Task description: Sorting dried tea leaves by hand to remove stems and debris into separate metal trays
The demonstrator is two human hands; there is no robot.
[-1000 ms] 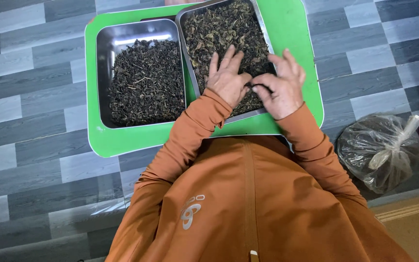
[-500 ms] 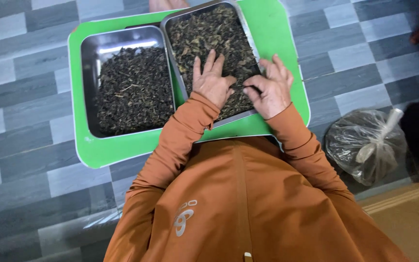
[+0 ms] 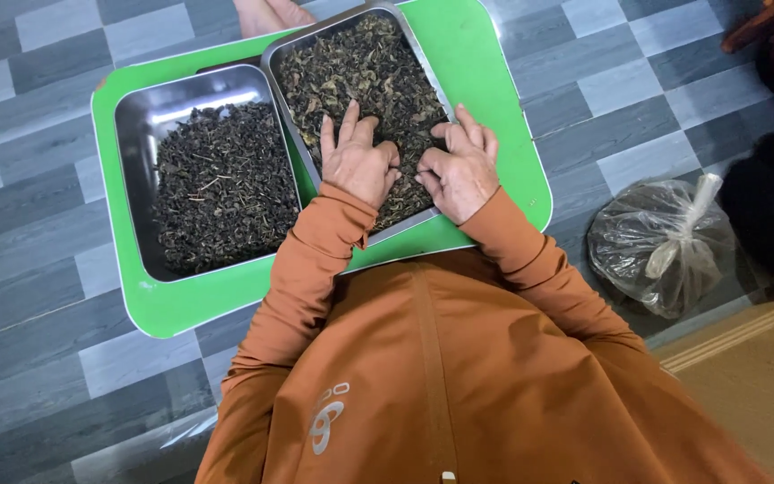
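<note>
Dried leaves (image 3: pixel 360 72) in right steel tray (image 3: pixel 423 63) are being pressed by spread left hand (image 3: pixel 357 161); right hand (image 3: pixel 460 170) apparently pinching some.

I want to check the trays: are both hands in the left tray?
No, both the left hand and right hand rest in the right tray.
</note>
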